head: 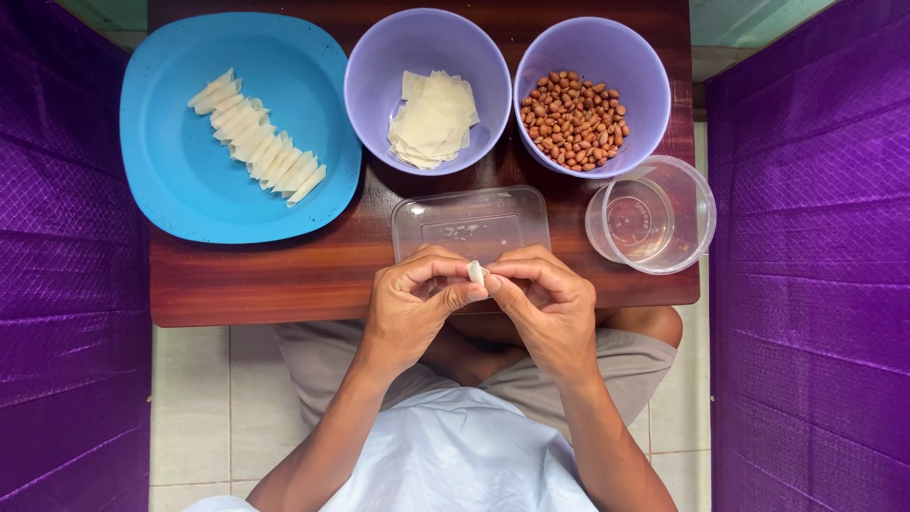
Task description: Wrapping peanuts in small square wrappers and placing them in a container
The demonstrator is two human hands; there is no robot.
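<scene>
On the table (237, 284) I see a blue plate (171, 180) of rolled pieces (258, 150) far left, a bowl of wrappers (434, 118) and a bowl of peanuts (573, 118) far right. Near its edge, my left hand (412, 308) and right hand (545, 303) both pinch one small wrapper (475, 272), fingertips clenched on it. I judge the rolling is in hand; it calls for firm, even pressure.

Both forearms rise from the bottom edge and angle inward. The left hand (412, 303) and right hand (545, 303) meet at the middle, backs up, fingers (445, 268) curled, thumbs and forefingers pinched together tip to tip.
</scene>
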